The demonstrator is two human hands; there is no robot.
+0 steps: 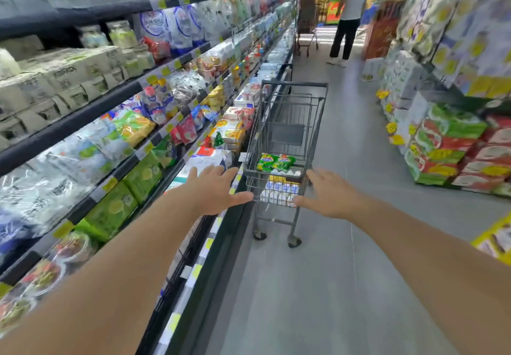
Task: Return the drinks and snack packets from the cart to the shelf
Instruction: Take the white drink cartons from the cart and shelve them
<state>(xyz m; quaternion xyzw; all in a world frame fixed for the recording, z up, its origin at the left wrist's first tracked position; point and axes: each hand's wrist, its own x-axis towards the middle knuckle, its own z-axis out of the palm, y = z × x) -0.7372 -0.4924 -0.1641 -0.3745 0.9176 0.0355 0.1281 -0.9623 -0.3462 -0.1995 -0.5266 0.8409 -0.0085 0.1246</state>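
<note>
A long shelf (pixel 116 122) full of food runs along the outer side of the left hand (pixel 214 191) and goes far ahead of it. It has many rows, too many packs to count.

One grey wire cart (pixel 287 144) stands on the floor (pixel 318 285), just in front of both hands and close beside the shelf. Four little wheels hold it up, but only two show well.

Far ahead of the hands, one person (pixel 349 14) stands in the aisle by a second cart (pixel 307 25). On the outer side of the right hand (pixel 330 194), stacks of bright packs (pixel 456 147) sit on the floor.

Inside the near cart, between the two hands and a bit past them, lie two green snack packets (pixel 276 161) with blue and yellow marks. They sit side by side on top. Under them is a pack of small drinks (pixel 279 188), white with blue and yellow on it. How many bottles there are is hard to tell.

There are two bare hands. Both are spread wide, fingers straight and apart. The left hand's fingertips are at the near left corner of the cart, and the right hand is at the near right corner. Neither one wraps around anything.
</note>
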